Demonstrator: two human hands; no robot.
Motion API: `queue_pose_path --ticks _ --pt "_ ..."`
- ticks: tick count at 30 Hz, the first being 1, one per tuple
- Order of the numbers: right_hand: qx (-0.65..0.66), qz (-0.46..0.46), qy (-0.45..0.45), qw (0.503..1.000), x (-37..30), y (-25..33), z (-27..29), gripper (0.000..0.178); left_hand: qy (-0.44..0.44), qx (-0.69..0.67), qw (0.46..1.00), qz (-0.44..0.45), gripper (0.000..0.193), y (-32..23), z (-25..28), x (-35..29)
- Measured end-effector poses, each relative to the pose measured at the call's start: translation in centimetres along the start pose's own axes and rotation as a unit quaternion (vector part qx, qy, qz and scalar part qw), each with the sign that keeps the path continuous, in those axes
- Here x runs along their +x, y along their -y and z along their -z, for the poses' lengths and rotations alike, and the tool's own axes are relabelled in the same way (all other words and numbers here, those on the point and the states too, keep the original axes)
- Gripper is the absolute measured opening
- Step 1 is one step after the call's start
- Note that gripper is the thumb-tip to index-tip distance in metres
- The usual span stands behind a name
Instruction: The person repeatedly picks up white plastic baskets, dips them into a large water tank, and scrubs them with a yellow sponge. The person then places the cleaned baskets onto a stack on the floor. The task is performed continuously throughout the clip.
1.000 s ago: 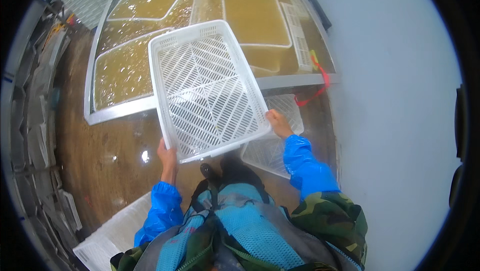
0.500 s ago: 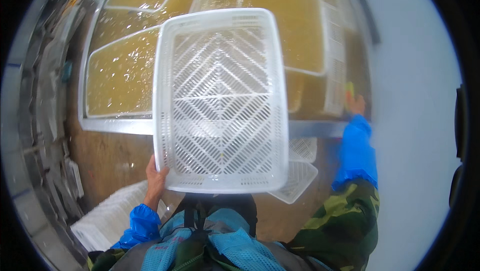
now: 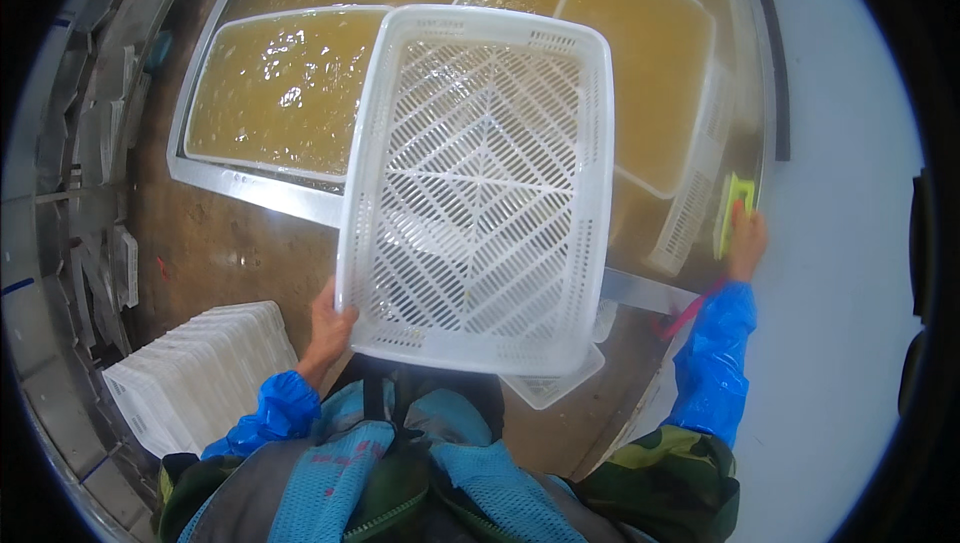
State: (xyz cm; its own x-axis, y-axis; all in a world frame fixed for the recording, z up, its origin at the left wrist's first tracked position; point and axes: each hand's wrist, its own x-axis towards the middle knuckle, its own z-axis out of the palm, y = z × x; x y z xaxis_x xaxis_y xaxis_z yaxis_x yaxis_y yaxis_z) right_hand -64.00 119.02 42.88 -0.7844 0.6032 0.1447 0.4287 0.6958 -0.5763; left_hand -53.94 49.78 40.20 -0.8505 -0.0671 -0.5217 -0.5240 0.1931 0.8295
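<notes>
A white slatted plastic crate [image 3: 476, 343] is tilted up in front of me, its inside facing me. My left hand [image 3: 328, 325] grips its lower left corner, thumb over the rim. Apart from the crate, my right hand [image 3: 746, 241] is closed around a yellow-green scrubbing brush [image 3: 736, 208] by the right edge of a metal tank. Several similar crates lie sunk in the tank's cloudy yellowish water [image 3: 290, 93]. The raised crate hides part of the tank's front edge.
The metal tank rim [image 3: 262, 189] runs across in front. A stack of white crates [image 3: 200, 368] stands on the brown floor [image 3: 215, 258] at lower left. Another white crate [image 3: 553, 383] sits below the raised one. A pale wall [image 3: 845, 243] rises at right; stacked panels [image 3: 100, 153] line the left.
The held crate has shifted right and slightly up with my left hand. My right hand has moved a little right, and the brush shows more fully. The whole view has turned slightly.
</notes>
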Motion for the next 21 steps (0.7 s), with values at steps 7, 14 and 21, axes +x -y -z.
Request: queue_pose_path --ticks 7,14,21 --pt "0.007 0.248 0.042 0.968 -9.0 26.0 -12.4 0.038 -0.004 -0.033 0.999 -0.037 0.053 -1.0 -1.5 0.6" --pt "-0.277 0.11 0.154 0.942 -11.7 23.1 -26.7 0.043 -0.049 -0.028 0.996 -0.065 0.053 1.3 -1.9 0.2" --pt "-0.291 0.086 0.105 0.947 -5.0 23.6 -30.7 0.039 -0.043 -0.065 0.997 -0.018 0.05 -0.2 -0.9 0.8"
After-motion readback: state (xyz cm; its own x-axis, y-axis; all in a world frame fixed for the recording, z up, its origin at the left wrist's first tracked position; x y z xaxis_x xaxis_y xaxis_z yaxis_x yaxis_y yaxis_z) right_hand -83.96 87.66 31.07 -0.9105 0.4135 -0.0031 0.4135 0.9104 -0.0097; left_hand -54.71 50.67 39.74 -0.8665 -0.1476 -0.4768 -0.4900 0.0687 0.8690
